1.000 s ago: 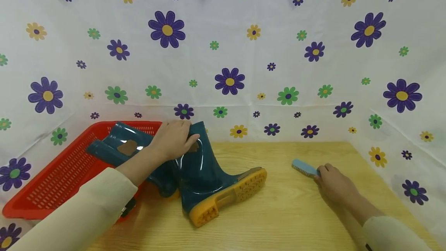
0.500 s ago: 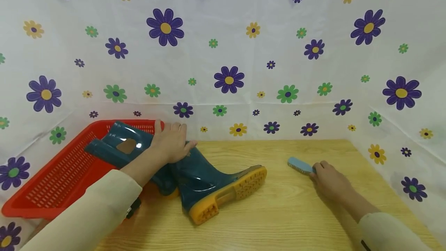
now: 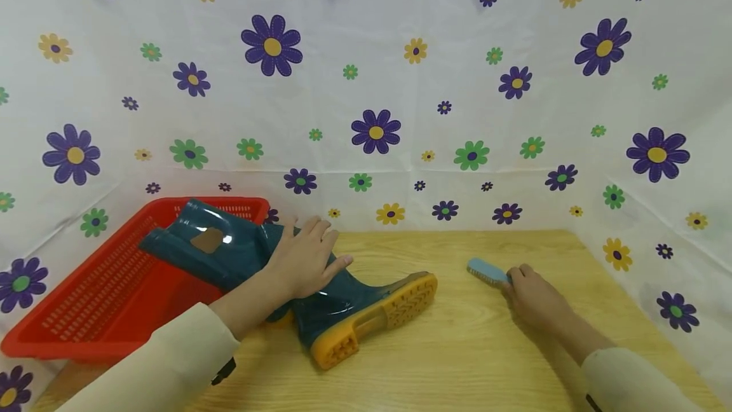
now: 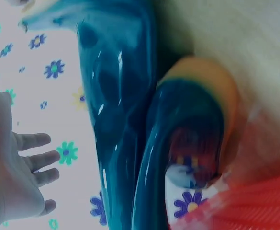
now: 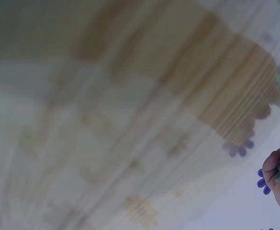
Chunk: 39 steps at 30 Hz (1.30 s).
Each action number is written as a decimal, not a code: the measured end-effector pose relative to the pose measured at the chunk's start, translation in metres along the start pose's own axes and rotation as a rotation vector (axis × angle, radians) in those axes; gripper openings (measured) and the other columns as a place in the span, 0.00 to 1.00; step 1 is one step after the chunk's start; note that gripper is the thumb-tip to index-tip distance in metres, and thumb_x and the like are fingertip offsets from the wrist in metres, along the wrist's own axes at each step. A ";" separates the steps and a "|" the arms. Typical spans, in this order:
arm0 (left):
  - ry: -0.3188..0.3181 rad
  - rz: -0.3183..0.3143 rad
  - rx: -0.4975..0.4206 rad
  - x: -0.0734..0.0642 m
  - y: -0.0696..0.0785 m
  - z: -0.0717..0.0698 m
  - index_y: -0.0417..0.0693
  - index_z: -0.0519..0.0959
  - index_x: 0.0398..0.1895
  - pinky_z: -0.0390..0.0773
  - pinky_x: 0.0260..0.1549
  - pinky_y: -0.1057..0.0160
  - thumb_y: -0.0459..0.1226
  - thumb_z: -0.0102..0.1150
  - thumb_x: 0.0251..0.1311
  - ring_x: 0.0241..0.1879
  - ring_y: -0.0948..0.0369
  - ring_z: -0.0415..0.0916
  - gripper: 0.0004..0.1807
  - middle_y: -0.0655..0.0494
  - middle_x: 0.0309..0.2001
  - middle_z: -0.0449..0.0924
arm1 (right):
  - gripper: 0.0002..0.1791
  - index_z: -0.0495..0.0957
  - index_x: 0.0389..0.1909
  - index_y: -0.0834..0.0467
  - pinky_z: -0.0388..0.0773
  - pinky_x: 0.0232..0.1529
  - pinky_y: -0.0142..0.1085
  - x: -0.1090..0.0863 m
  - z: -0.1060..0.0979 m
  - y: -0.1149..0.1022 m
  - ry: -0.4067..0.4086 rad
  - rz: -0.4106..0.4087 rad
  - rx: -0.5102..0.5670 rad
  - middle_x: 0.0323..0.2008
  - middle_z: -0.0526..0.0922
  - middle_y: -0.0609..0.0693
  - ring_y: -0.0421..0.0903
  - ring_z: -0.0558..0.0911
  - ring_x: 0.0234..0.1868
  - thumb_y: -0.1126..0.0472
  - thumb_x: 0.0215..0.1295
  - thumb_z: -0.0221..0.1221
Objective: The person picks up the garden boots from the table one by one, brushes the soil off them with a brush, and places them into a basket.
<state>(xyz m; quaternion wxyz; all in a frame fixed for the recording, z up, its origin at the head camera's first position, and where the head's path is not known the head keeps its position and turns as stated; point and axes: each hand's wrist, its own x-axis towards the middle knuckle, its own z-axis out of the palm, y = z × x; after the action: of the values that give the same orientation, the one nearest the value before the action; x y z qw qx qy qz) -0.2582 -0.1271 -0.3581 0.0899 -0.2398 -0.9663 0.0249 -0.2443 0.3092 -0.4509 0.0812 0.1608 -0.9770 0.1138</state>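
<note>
Head view: bright, even, soft light, src unclear; detail fairly crisp. White glare spots on the rear boot [image 3: 241,248], left of the front boot [image 3: 337,310]; soft shadow on the table [image 3: 463,348] just left of it. L wrist view: bluish, sl. blurry, flowered cloth [image 4: 65,191] washed out, streaky glints. R wrist view: v. blurry & milky, table smeared.

Screened-off work area, type indeterminate: white flower-printed sheeting [image 3: 337,24] borders a pale yellow wood-grained surface [image 3: 446,348] on three sides.
</note>
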 end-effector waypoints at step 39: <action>-0.090 0.220 -0.228 -0.037 0.073 0.067 0.43 0.56 0.78 0.44 0.75 0.40 0.67 0.39 0.69 0.78 0.51 0.51 0.46 0.48 0.78 0.56 | 0.13 0.78 0.51 0.64 0.70 0.21 0.29 0.001 0.014 -0.061 0.302 -0.197 -0.070 0.34 0.76 0.51 0.38 0.68 0.25 0.62 0.69 0.60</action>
<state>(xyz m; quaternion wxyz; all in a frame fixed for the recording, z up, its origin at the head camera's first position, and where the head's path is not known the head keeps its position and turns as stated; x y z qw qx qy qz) -0.2051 -0.0806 -0.4368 0.0153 -0.3514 -0.9339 -0.0644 -0.2266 0.2490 -0.4524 0.2435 0.2338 -0.9366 0.0943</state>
